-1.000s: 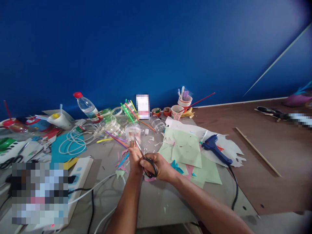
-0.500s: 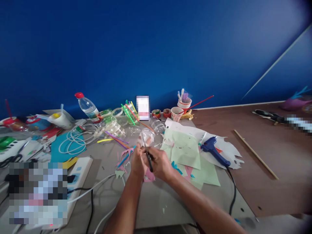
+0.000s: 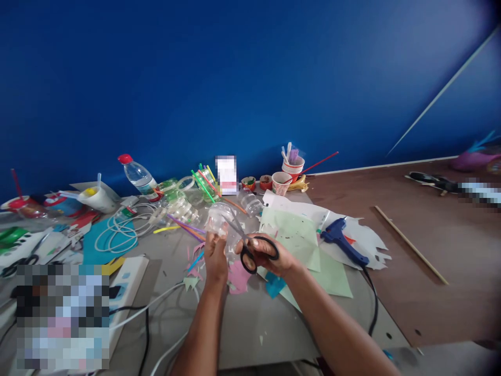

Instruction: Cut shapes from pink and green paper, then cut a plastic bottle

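Observation:
My left hand [image 3: 216, 257] grips a clear plastic piece [image 3: 217, 218], rounded like a cut part of a bottle, and holds it up above the grey table. In my right hand [image 3: 270, 255] is a pair of scissors [image 3: 247, 250] with black handles. Its blades point up and to the left, spread apart, close to the plastic piece; whether they touch it I cannot tell. Pink paper scraps [image 3: 238, 277] and a blue scrap [image 3: 275, 285] lie beneath my hands.
A blue glue gun [image 3: 344, 241] with a black cord lies on white and pale green paper [image 3: 291, 235] at the right. Further right is a wooden stick [image 3: 410, 244]. A water bottle [image 3: 138, 177], straws, paper cups [image 3: 281, 183] and a white power strip [image 3: 127, 284] surround the work area.
My hands have moved apart. The scissors have turned, so their handles and spread blades now show. The clear plastic piece sits higher and further left in my left hand.

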`<action>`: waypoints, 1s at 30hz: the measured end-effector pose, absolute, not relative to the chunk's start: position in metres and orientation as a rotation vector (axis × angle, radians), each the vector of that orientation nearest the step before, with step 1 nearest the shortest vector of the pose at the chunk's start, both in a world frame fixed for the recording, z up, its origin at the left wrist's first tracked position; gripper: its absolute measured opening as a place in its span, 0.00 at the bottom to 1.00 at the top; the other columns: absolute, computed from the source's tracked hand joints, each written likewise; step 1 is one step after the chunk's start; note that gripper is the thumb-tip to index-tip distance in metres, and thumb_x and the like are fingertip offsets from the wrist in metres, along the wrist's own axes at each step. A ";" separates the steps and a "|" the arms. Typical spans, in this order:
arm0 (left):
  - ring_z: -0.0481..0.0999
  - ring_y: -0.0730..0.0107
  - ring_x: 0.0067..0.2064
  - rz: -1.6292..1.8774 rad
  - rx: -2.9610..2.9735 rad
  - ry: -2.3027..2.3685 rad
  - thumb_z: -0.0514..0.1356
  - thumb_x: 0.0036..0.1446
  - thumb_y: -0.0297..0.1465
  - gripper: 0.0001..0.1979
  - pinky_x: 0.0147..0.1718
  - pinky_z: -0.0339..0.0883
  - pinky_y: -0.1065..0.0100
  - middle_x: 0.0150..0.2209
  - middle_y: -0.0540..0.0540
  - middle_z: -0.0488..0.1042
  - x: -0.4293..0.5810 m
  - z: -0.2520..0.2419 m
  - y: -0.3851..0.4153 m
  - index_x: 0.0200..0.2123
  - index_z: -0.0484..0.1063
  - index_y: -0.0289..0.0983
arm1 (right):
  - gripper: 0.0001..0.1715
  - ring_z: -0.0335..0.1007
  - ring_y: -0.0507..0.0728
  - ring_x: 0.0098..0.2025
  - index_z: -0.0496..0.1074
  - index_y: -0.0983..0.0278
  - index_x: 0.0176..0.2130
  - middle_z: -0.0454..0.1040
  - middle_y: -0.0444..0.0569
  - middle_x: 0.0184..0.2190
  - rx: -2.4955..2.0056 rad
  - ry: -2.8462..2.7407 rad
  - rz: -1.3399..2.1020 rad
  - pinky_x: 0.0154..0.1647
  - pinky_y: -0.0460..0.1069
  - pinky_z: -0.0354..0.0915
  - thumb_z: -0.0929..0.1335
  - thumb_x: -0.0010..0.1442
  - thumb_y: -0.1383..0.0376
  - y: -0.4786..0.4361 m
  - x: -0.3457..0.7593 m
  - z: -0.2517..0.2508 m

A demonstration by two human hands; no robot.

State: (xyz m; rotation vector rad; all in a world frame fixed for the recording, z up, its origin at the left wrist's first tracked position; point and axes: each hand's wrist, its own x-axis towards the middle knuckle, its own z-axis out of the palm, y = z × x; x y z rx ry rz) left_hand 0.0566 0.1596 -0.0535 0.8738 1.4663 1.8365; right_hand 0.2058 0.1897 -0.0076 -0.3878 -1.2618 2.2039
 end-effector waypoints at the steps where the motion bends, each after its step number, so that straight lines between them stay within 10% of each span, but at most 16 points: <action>1: 0.72 0.65 0.38 1.828 0.881 1.495 0.60 0.54 0.38 0.10 0.42 0.67 0.63 0.31 0.49 0.71 0.056 -0.053 0.159 0.37 0.71 0.39 | 0.30 0.63 0.49 0.19 0.74 0.70 0.34 0.70 0.45 0.18 -0.383 -1.268 2.214 0.20 0.44 0.52 0.72 0.50 0.45 0.190 0.206 -0.008; 9: 0.63 0.71 0.30 1.780 1.097 1.689 0.56 0.57 0.40 0.13 0.33 0.61 0.69 0.24 0.53 0.61 0.051 -0.048 0.156 0.25 0.64 0.40 | 0.28 0.63 0.49 0.19 0.74 0.72 0.32 0.70 0.45 0.18 -0.350 -1.402 2.322 0.19 0.43 0.54 0.72 0.50 0.47 0.197 0.209 -0.016; 30: 0.62 0.71 0.27 2.024 0.919 1.588 0.53 0.50 0.34 0.07 0.30 0.58 0.69 0.23 0.52 0.63 0.047 -0.055 0.159 0.30 0.69 0.39 | 0.31 0.58 0.47 0.17 0.75 0.74 0.35 0.68 0.44 0.16 -0.394 -1.508 2.327 0.16 0.43 0.48 0.71 0.51 0.46 0.204 0.220 -0.017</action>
